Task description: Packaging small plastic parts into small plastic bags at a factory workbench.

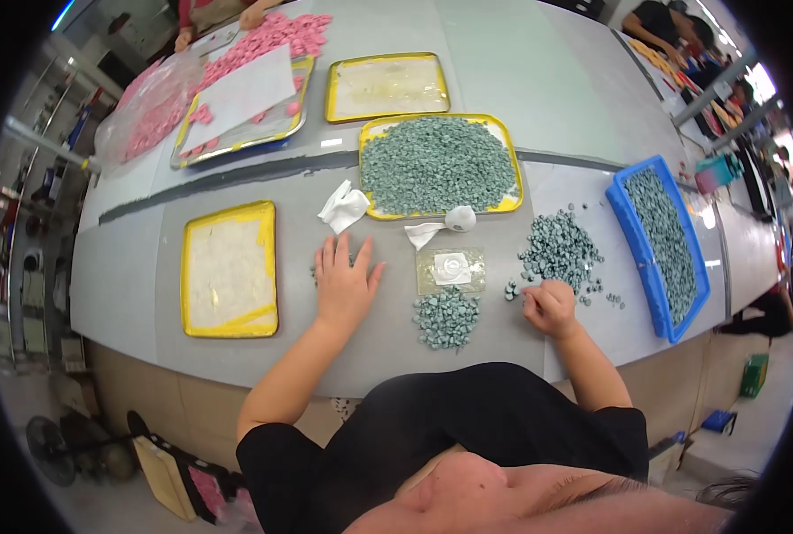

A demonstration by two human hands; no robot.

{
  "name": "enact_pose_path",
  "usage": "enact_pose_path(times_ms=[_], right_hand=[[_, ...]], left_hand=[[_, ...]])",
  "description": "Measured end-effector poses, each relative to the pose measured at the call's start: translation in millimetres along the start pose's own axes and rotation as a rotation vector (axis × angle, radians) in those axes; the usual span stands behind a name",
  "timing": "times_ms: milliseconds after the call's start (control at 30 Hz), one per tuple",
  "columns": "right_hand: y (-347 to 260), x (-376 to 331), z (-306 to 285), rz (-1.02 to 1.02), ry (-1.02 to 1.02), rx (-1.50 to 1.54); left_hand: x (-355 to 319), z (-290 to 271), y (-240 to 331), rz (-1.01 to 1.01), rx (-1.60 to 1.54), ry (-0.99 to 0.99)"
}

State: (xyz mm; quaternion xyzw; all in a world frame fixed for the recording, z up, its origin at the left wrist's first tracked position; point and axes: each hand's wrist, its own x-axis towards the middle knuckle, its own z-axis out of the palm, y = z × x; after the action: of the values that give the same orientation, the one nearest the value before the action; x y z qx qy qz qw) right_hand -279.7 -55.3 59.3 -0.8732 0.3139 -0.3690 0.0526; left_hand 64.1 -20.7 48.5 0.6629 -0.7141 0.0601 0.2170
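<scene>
My left hand [345, 283] lies with its fingers spread on the grey tabletop, a few small green pieces showing under and beside its fingers. Curled closed, my right hand [551, 308] rests at the near edge of a loose pile of shiny green pieces [558, 249]. Its fingertips are beside a small cluster of pieces [513, 289]; whether they pinch one cannot be told. Between my hands, another small pile of green pieces [447, 318] lies just below a clear flat pad [426, 271] with a white square label [452, 268].
A yellow-edged tray [364, 205] heaped with green pieces stands ahead, near white crumpled cloths [344, 207]. A bare yellow-edged tray [229, 270] is at left, a blue bin [674, 326] of pieces at right. Beyond are pink pieces [281, 37] and a co-worker's hands.
</scene>
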Motion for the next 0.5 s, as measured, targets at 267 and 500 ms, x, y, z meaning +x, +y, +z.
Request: enact_pose_path(times_ms=[267,500], right_hand=[[-3.0,2.5,0.0,-0.046,-0.028,-0.113],[-0.6,6.0,-17.2,0.062,-0.256,-0.148]], left_hand=[[1.6,14.0,-5.4,0.103,-0.078,-0.020],[6.0,22.8,-3.9,0.098,-0.001,-0.128]])
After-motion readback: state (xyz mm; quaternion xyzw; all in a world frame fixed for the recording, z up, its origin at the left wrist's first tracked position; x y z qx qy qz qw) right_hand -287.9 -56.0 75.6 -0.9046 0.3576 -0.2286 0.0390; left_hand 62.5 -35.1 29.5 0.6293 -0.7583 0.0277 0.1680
